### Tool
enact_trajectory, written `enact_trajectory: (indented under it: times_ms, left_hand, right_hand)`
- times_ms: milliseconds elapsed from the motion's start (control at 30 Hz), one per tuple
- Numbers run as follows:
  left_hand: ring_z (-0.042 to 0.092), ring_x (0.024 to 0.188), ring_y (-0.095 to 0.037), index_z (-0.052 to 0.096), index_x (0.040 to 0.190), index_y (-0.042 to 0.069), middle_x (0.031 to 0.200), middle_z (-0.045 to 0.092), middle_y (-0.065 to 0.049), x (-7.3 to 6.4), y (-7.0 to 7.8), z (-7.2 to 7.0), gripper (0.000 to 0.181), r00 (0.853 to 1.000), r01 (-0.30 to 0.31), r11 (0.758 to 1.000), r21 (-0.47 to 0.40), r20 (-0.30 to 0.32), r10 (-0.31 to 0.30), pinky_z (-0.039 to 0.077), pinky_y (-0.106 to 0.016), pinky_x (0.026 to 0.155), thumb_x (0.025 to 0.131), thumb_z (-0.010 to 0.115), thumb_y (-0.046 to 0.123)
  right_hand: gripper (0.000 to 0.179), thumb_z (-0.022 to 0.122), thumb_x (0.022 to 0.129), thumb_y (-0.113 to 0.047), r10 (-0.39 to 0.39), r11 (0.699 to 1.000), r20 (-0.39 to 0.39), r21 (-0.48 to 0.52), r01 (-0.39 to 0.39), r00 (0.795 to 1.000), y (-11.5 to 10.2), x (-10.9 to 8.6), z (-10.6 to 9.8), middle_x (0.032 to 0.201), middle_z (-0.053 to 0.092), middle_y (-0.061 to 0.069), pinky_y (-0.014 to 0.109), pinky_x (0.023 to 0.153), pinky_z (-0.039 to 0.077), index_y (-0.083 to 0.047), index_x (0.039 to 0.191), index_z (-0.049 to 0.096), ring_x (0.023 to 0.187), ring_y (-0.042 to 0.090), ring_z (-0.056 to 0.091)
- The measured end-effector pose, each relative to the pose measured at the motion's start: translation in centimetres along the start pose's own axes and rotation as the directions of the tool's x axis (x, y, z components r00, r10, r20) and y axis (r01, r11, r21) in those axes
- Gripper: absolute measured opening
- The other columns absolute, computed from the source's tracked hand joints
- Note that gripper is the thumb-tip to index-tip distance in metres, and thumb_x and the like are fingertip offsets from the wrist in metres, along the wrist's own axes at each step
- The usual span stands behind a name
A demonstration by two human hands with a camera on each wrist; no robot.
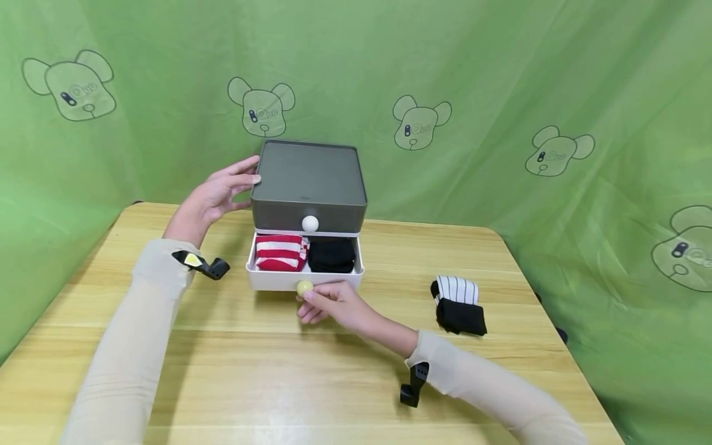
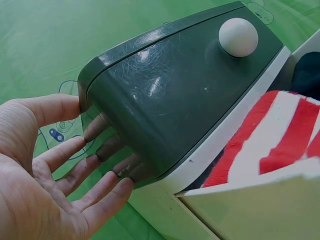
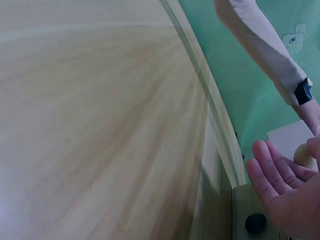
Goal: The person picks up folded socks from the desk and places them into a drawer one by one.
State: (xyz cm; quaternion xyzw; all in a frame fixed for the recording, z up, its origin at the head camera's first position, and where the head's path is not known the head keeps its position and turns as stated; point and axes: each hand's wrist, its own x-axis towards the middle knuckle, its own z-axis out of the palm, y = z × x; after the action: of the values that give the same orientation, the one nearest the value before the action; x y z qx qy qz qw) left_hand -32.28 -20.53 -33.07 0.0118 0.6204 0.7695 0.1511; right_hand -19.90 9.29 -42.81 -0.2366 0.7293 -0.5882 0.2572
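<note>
A small drawer box with a dark grey top section [image 1: 308, 173] and white knob [image 1: 309, 224] stands on the table. Its white drawer [image 1: 272, 281] is pulled out, showing red-and-white striped socks [image 1: 280, 253] on the left and folded black socks [image 1: 332, 256] on the right. My right hand [image 1: 339, 306] pinches the drawer's pale yellow knob [image 1: 304, 288] between thumb and forefinger; the other fingers lie below. At the box's left side, my left hand [image 2: 65, 170] touches the dark wall with spread, fairly straight fingertips.
To the right on the wooden table [image 1: 250, 383] lie socks, a white piece with dark stripes [image 1: 458, 289] and a black one [image 1: 461, 317]. A green curtain [image 1: 473, 49] hangs behind and around the table. In the right wrist view, a dark round knob [image 3: 256, 223] shows below my hand.
</note>
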Motion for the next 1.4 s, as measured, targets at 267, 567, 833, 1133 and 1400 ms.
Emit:
enact_trajectory:
  times_ms: [267, 567, 833, 1133, 1400]
  left_hand:
    - [0.032, 0.148, -0.021, 0.027, 0.161, 0.03, 0.17, 0.025, 0.003, 0.0, -0.1, 0.0, 0.07, 1.0, -0.004, 1.0, 0.012, -0.002, 0.005, 0.014, -0.059, 0.128, 0.102, 0.06, 0.011]
    - [0.03, 0.15, -0.022, 0.027, 0.161, 0.03, 0.17, 0.025, 0.004, 0.0, -0.1, 0.1, 0.07, 1.0, -0.002, 1.0, 0.014, -0.001, 0.002, 0.014, -0.059, 0.128, 0.102, 0.059, 0.011]
    - [0.023, 0.156, -0.024, 0.027, 0.161, 0.03, 0.171, 0.021, 0.005, -0.1, 0.1, 0.1, 0.07, 1.0, 0.002, 1.0, 0.007, 0.003, -0.002, 0.011, -0.059, 0.129, 0.102, 0.06, 0.011]
    - [0.024, 0.155, -0.024, 0.027, 0.161, 0.03, 0.171, 0.023, 0.006, 0.0, 0.1, 0.0, 0.07, 1.0, 0.001, 1.0, -0.004, 0.003, -0.001, 0.011, -0.059, 0.129, 0.102, 0.059, 0.01]
    - [0.023, 0.155, -0.025, 0.026, 0.162, 0.029, 0.171, 0.022, 0.005, 0.0, 0.1, 0.1, 0.07, 1.0, 0.004, 1.0, -0.005, 0.005, -0.004, 0.012, -0.058, 0.129, 0.102, 0.058, 0.009]
  right_hand:
    - [0.04, 0.052, 0.108, -0.02, -0.029, 0.999, -0.024, -0.014, 0.028, 0.999, 0.4, 1.4, -0.6, 0.103, 0.074, 0.03, 0.051, 0.086, 0.062, 0.017, 0.121, 0.063, 0.085, 0.024, 0.076]
    - [0.041, 0.053, 0.107, -0.021, 0.001, 1.0, -0.053, 0.007, 0.0, 0.999, 0.2, 1.9, -0.8, 0.106, 0.072, 0.034, 0.052, 0.089, 0.061, 0.017, 0.121, 0.062, 0.086, 0.027, 0.076]
    - [0.04, 0.053, 0.107, -0.018, 0.003, 1.0, -0.081, 0.029, 0.0, 0.997, 0.1, 2.5, -0.9, 0.103, 0.073, 0.031, 0.042, 0.087, 0.063, 0.018, 0.121, 0.062, 0.079, 0.015, 0.075]
    - [0.038, 0.053, 0.107, -0.016, 0.015, 0.999, -0.119, 0.053, -0.008, 0.993, 0.1, 3.4, -1.3, 0.103, 0.073, 0.032, 0.045, 0.088, 0.063, 0.019, 0.119, 0.062, 0.076, 0.012, 0.073]
    - [0.04, 0.052, 0.107, -0.017, 0.01, 0.998, -0.162, 0.064, 0.0, 0.987, 0.1, 4.7, -2.0, 0.101, 0.073, 0.031, 0.04, 0.085, 0.064, 0.02, 0.118, 0.061, 0.074, 0.012, 0.072]
